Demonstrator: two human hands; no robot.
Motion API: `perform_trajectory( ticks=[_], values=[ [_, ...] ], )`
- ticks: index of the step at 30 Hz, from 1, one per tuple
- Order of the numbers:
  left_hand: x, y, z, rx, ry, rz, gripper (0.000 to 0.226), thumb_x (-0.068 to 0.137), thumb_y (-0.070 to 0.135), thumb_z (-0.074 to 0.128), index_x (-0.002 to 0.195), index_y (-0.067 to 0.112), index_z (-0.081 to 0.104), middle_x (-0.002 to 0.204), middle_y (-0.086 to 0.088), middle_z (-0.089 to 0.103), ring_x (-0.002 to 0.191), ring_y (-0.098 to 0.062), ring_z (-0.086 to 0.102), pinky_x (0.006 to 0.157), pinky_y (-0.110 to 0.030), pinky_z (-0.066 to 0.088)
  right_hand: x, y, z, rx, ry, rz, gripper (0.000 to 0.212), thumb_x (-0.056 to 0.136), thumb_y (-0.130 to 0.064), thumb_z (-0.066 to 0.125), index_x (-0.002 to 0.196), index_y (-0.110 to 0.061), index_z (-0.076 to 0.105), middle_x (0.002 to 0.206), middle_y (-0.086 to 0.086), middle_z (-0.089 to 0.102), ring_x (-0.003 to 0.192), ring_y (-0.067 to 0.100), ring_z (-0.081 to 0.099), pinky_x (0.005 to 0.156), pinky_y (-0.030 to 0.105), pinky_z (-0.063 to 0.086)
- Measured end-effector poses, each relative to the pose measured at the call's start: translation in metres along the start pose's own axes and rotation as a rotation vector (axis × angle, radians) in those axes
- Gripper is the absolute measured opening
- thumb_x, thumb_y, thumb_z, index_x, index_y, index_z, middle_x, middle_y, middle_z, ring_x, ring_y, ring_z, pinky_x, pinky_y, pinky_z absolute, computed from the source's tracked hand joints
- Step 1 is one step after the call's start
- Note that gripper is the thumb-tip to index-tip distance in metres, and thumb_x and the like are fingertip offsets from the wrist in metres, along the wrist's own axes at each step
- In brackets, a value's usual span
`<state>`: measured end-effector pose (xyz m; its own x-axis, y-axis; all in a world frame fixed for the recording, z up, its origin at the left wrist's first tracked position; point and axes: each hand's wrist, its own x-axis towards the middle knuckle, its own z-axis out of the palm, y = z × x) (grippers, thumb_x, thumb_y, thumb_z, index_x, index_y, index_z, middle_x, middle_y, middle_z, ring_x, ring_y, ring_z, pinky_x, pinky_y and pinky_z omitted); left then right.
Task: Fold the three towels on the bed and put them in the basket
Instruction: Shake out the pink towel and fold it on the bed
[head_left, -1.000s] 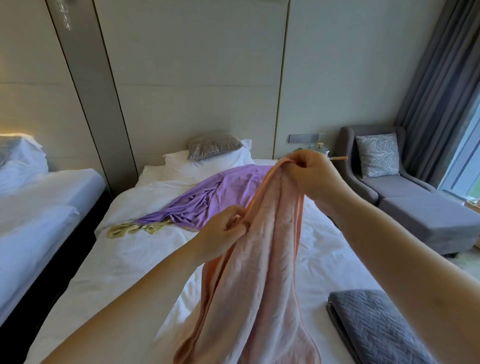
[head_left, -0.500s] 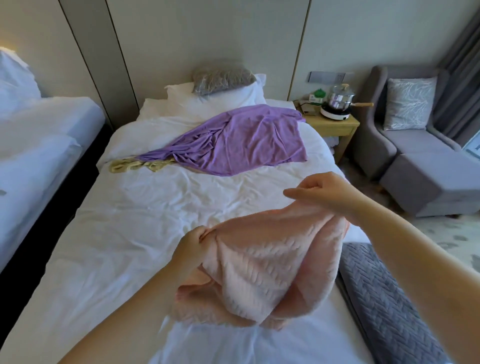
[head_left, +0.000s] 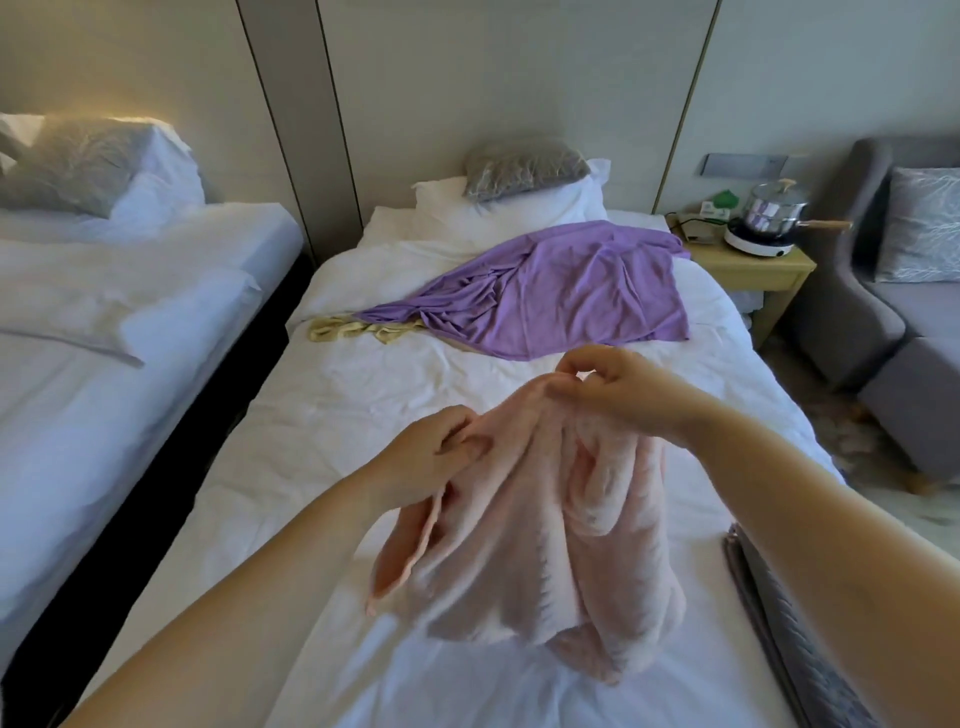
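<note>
Both hands are on the pink towel (head_left: 524, 545), held up off the bed (head_left: 322, 426) over its near half. Left hand (head_left: 431, 457) is closed on a bunched edge at the towel's left side. Right hand (head_left: 613, 387) is higher and further out, pinching the top edge between thumb and fingertips. The rest of the towel hangs in loose vertical folds, with the lower end looking close to the sheet; contact is unclear.

My read is that the two grips are hunting for adjacent corners. The hands are still close together and the cloth between them is slack, so the edge isn't stretched out yet. Keeping the towel in the air lets gravity drop the wrinkles out before it is laid flat.

Purple towel (head_left: 550, 291) lies spread and rumpled across the far half of the bed, below the pillows (head_left: 519, 187). Yellow towel (head_left: 358, 330) is crumpled just beside its left end, touching or partly tucked under it. Neither is folded.

The basket is not in view. A grey quilted item (head_left: 779, 623) sits at the bed's right edge, near the right forearm; I can't tell what it is.

This is the first towel of three, so it's early. Next, the hands should spread apart to tension the top edge.
</note>
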<state>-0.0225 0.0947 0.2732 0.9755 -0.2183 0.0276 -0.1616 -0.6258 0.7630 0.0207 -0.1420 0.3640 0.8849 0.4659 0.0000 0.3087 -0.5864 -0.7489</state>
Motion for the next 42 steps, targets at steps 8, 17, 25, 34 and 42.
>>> perform_trajectory(
  ticks=[8,17,25,34,42],
  values=[
    [-0.02,-0.094,0.015,0.254,-0.007,-0.532,0.008,0.088,0.024,0.044,0.081,0.026,0.045,0.078,0.005,0.056,0.069,-0.013,0.053,0.057,-0.026,0.036,0.012,-0.007,-0.045,0.108,0.239,0.002,0.026,0.086,-0.032,0.064,0.075,-0.009,0.061,0.065,-0.005,0.05,0.061,0.008,0.044,0.059,0.023,0.039],
    [0.036,-0.043,-0.021,-0.333,0.221,-0.343,0.019,0.088,0.026,0.057,0.107,0.029,0.058,0.097,0.001,0.067,0.081,-0.011,0.065,0.062,-0.021,0.049,0.042,0.02,0.008,-0.145,0.143,0.034,0.032,0.085,-0.026,0.062,0.056,-0.037,0.057,0.049,-0.02,0.051,0.051,-0.008,0.047,0.053,0.01,0.037],
    [0.061,-0.099,-0.009,-0.218,-0.06,-0.495,0.032,0.085,0.006,0.05,0.098,0.032,0.064,0.104,0.004,0.067,0.098,-0.013,0.062,0.084,-0.029,0.05,0.073,0.124,0.043,-0.322,-0.103,0.304,0.012,0.082,-0.031,0.054,0.075,-0.021,0.055,0.077,-0.007,0.058,0.075,0.014,0.053,0.063,0.027,0.038],
    [0.245,-0.075,-0.086,-0.222,0.373,-0.405,0.035,0.091,0.005,0.041,0.118,0.013,0.063,0.117,-0.01,0.062,0.107,-0.03,0.057,0.096,-0.04,0.047,0.219,0.136,-0.041,-0.416,0.303,0.283,0.015,0.092,-0.022,0.047,0.092,-0.011,0.058,0.101,0.012,0.065,0.093,0.033,0.06,0.068,0.033,0.038],
    [0.369,-0.009,-0.193,-0.218,0.674,-0.042,0.04,0.088,-0.001,0.038,0.11,0.021,0.063,0.106,0.0,0.062,0.098,-0.018,0.054,0.082,-0.027,0.042,0.312,0.075,-0.179,-0.352,0.716,0.032,0.02,0.093,-0.027,0.049,0.11,-0.021,0.059,0.111,0.003,0.059,0.087,0.024,0.055,0.071,0.034,0.043]
  ],
)
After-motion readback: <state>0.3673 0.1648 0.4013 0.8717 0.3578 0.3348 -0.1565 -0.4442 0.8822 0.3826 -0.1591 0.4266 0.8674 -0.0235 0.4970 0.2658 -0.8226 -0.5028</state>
